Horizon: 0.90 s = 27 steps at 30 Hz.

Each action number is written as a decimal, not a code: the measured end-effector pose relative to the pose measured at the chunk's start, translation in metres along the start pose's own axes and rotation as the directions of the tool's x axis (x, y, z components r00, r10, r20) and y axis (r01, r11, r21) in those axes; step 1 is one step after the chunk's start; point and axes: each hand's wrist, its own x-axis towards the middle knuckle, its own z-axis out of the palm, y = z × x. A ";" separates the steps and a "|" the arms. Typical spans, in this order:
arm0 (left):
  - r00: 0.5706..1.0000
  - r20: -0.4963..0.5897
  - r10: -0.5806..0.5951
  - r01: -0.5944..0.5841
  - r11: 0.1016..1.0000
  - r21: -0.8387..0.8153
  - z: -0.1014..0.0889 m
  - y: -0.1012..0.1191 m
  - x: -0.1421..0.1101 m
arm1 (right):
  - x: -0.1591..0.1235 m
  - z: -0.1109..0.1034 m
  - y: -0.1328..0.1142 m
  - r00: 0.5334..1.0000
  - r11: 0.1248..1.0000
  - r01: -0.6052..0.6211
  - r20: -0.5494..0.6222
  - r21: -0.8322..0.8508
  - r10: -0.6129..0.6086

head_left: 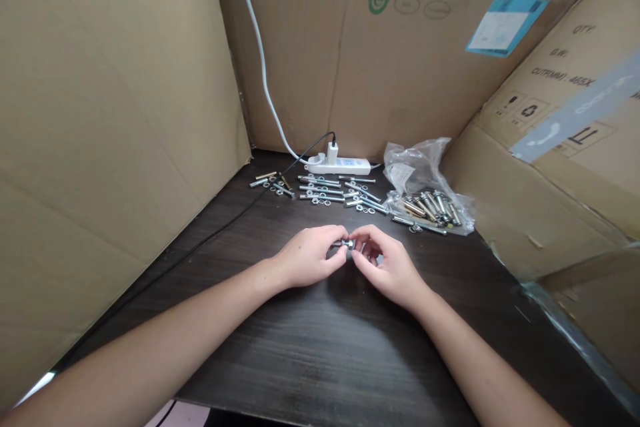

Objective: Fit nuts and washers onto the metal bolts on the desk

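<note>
Both hands meet over the middle of the dark wooden table [310, 347]. My left hand [307, 257] pinches a small metal bolt [346, 243] with thumb and fingers. My right hand [385, 267] pinches the same bolt from the other end, fingers curled around its tip. Whether a nut or washer sits on it is too small to tell. Beyond the hands lie several loose bolts, washers and nuts [320, 190] in rows.
A clear plastic bag [425, 177] with several anchor bolts [430, 207] lies at the back right. A white power strip [340, 163] with a plug and white cable sits against the back cardboard wall; a black cable [200, 243] runs left. Cardboard boxes enclose the table.
</note>
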 end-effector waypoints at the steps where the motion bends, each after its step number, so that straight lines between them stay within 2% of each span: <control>1: 1.000 -0.002 -0.009 0.009 1.000 -0.007 0.000 -0.001 0.000 | 0.000 0.000 0.000 1.000 1.000 0.007 0.001 -0.007 -0.007; 4: 1.000 -0.012 -0.024 0.024 1.000 -0.008 0.000 -0.002 0.001 | -0.001 0.001 0.001 1.000 1.000 -0.003 0.002 -0.027 0.003; 12: 0.999 0.012 0.044 -0.045 0.998 0.038 -0.001 0.004 -0.001 | 0.001 0.001 0.002 1.000 0.993 -0.005 0.024 -0.117 0.008; 17: 0.999 0.006 0.038 -0.038 0.998 0.048 -0.001 0.004 -0.001 | 0.001 0.000 0.002 1.000 0.996 -0.024 -0.001 -0.081 0.024; 27: 0.999 0.018 0.050 -0.051 0.996 0.069 -0.001 0.004 -0.001 | 0.001 0.002 0.003 0.998 0.997 -0.010 0.055 -0.076 0.014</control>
